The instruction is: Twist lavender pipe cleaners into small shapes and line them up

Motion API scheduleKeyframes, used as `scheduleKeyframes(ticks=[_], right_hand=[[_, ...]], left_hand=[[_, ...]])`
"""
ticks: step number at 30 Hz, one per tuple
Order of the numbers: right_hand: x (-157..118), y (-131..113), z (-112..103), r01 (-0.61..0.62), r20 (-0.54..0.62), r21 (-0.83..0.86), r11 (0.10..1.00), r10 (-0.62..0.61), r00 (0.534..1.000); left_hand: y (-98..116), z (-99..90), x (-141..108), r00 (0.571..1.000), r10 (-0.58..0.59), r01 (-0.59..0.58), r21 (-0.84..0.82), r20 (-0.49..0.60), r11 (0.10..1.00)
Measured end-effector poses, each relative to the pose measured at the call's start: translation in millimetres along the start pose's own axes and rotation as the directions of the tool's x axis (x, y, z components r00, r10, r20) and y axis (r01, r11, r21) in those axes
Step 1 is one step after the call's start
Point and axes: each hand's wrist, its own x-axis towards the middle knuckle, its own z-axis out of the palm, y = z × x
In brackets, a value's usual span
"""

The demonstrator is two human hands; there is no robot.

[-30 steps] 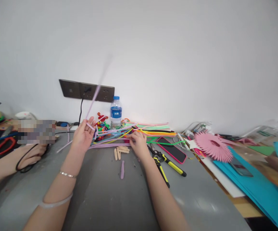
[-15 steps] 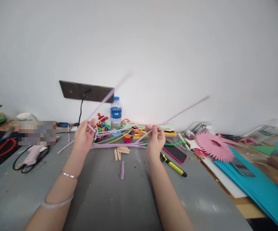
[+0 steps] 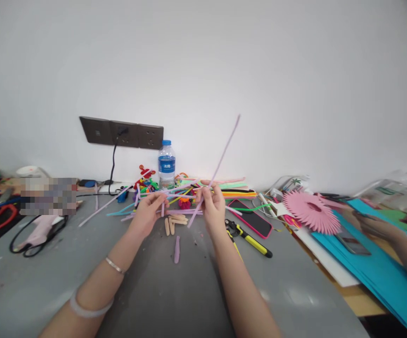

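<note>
1 lilac stem (image 3: pixel 224 152) crosses right hand (image 3: pixel 211 202), another (image 3: pixel 163 210) seemingly in left hand (image 3: pixel 149 213).

Shows bright, diffuse lighting, strongest on the wall (image 3: pixel 196 150) just beyond the fingers (image 3: pixel 208 195) and fading to grey toward the upper corners. Displays soft-edged shadow on the tabletop (image 3: pixel 189 291) below the fingers, with blurred white glare to their lower right. Renders the fingers slightly soft, and a co-worker's hand (image 3: pixel 379 227) far to their right more smeared. Includes a pixelated patch (image 3: pixel 48 196) well left of the fingers. Stretches outward at both side edges, darkening in the top right corner.
</note>
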Motion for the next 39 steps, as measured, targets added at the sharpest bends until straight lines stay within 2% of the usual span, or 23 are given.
scheduleKeyframes(ticks=[7,13,21,30,39], right_hand=[[-4,11,10,-0.148,0.182,-0.001,0.989,0.146,0.972],[-4,23,6,-0.222,0.263,0.003,0.975,0.214,0.941],[-3,23,3,-0.198,0.313,0.012,0.98,0.184,0.932],[-3,19,3,-0.14,0.335,-0.005,0.99,0.134,0.933],[-4,15,5,-0.102,0.335,-0.025,0.994,0.105,0.936]], left_hand=[[-11,10.6,-7,0.994,-0.058,0.051,0.071,0.093,0.996],[-10,12.0,-10,0.97,-0.111,0.087,0.114,0.217,0.99],[-7,7.3,-8,0.956,-0.169,0.147,0.107,0.24,0.983],[-1,6.2,-10,0.913,-0.257,0.235,0.104,0.318,0.966],[-2,8.3,-11,0.917,-0.247,0.249,0.036,0.314,0.968]])
